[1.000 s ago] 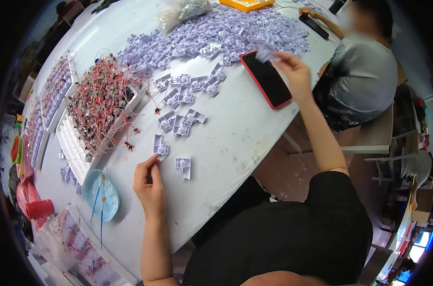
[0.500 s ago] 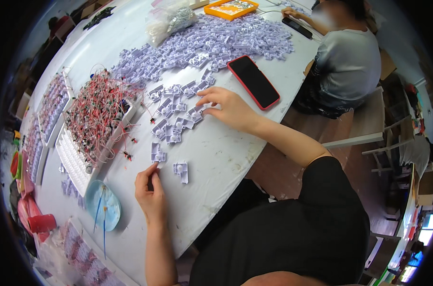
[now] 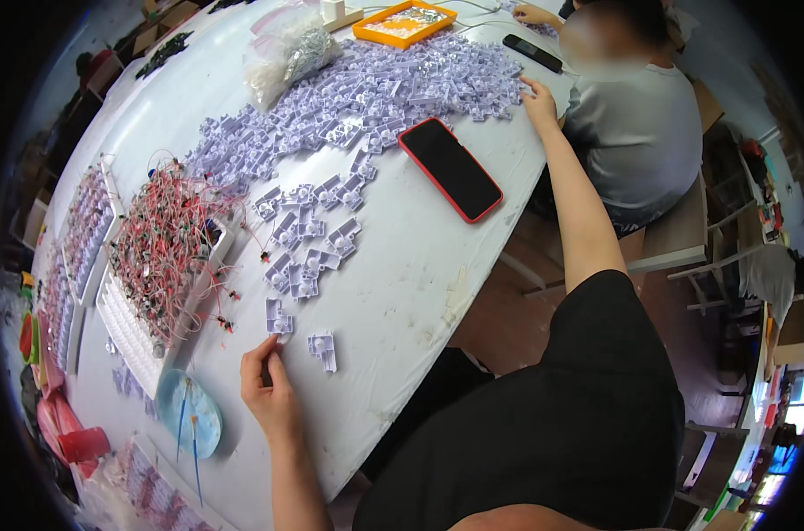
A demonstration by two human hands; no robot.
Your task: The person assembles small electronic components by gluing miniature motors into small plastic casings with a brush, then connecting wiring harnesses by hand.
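Right, both hands at the table (image 3: 402, 305). Left hand (image 3: 273, 394): fingers half curled, thumb near the forefinger, fingertips at the near edge of a lavender plastic part (image 3: 279, 317) lying flat; can't tell if it's pinched or just touched. Another loose part (image 3: 322, 351) sits just right of it. Right hand (image 3: 540, 104): arm stretched out, fingers partly bent at the right end of the big lavender heap (image 3: 384, 84); can't tell if they grasp anything. Small cluster of parts (image 3: 306, 234) between heap and left hand. Red-edged phone (image 3: 451, 168) lies nearer than the heap.
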